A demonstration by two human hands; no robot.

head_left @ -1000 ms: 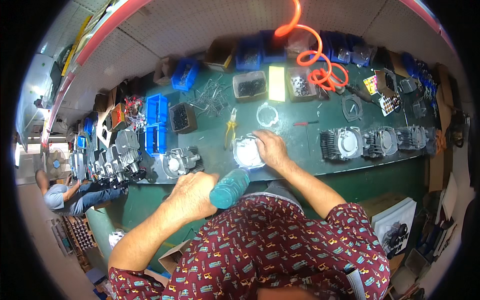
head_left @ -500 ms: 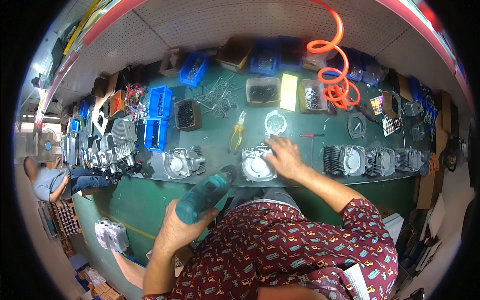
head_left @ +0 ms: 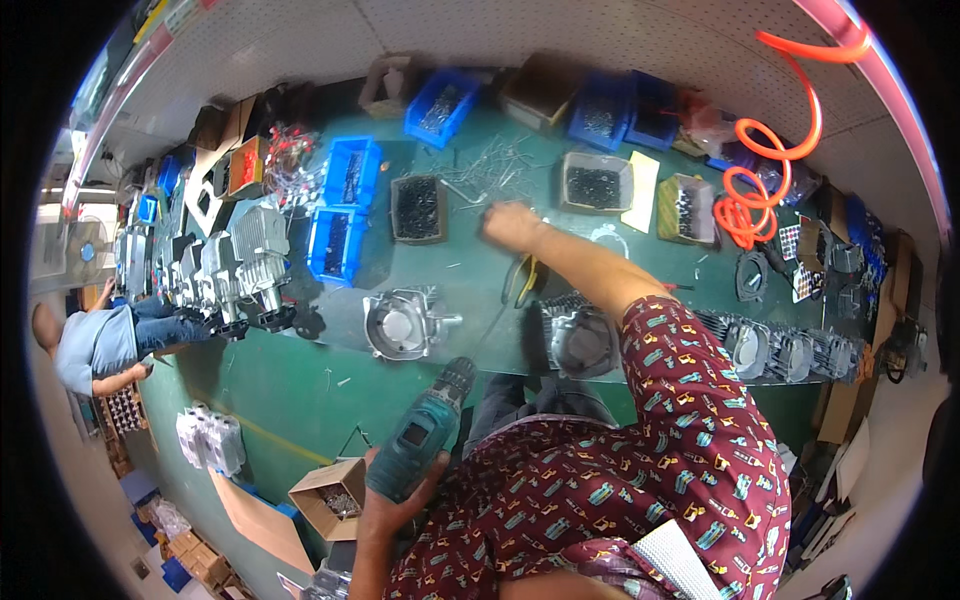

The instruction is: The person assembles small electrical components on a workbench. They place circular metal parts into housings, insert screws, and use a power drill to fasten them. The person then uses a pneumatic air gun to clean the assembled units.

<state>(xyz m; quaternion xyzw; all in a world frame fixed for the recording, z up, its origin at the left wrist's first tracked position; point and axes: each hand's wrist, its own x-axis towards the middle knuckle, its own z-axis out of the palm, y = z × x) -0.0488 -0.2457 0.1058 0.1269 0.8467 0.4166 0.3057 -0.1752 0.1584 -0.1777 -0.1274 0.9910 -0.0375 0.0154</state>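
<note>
My left hand (head_left: 408,500) grips a teal cordless drill (head_left: 420,435) beside my body, its long bit pointing up and away toward the bench edge. My right hand (head_left: 512,226) is across the bench, its fingers curled, close to an open box of black screws (head_left: 418,208) and the loose bent hex keys (head_left: 490,170). Whether anything is in those fingers is hidden. Below my right forearm lie yellow-handled pliers (head_left: 520,280) and a finned metal engine casting (head_left: 582,342). A second casting (head_left: 402,325) sits to its left. The forearm partly covers a thin gasket (head_left: 610,238).
Blue bins (head_left: 337,245) and a further screw box (head_left: 596,183) stand farther back. More castings (head_left: 765,350) line the right edge; assembled engines (head_left: 235,265) crowd the left. An orange coiled hose (head_left: 750,215) hangs at right. At far left is another person (head_left: 100,340).
My right hand has left the casting in front of me and reached forward and left. The drill remains in my left hand, now more upright. The view has turned left.
</note>
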